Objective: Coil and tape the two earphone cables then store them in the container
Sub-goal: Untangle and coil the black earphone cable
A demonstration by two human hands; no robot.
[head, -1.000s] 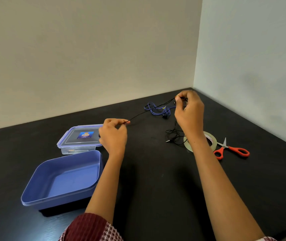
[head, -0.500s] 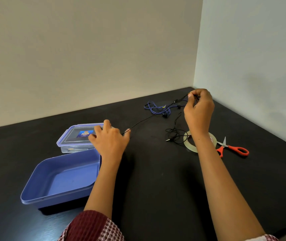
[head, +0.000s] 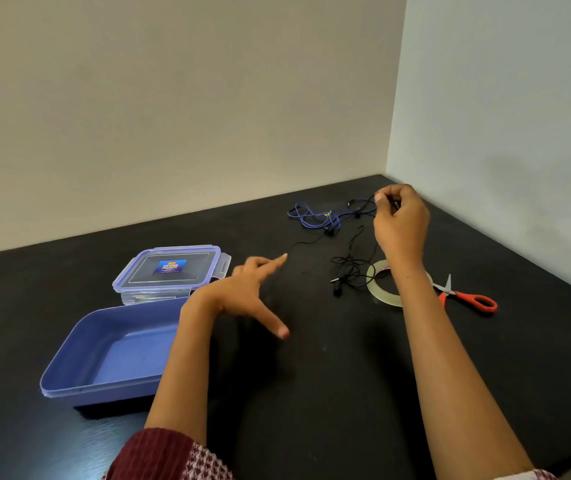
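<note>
Black earphone cable (head: 349, 271) – one end pinched in the right hand (head: 400, 223), thumb and curled fingers closed on it, held up over the far right of the tabletop (head: 312, 393). Rest of it hangs down into a loose tangle on the tabletop, just left of the right wrist, with the plug and one earbud lying at the tangle's near edge. One thin strand runs left toward the left hand (head: 246, 292); can't tell if it touches the index fingertip.

Left hand is open – fingers spread, index pointing out, thumb splayed, holding nothing.

Blue earphone cable (head: 312, 218) lies uncoiled on the tabletop at the far side, left of the right hand.

Blue container (head: 104, 391) sits open at near left, nothing in it. Clear lidded box (head: 169, 271) is just behind it.

Tape roll (head: 379, 297) lies flat beside the black tangle, partly under the right forearm. Red-handled scissors (head: 467, 296) lie just right of the roll.
</note>
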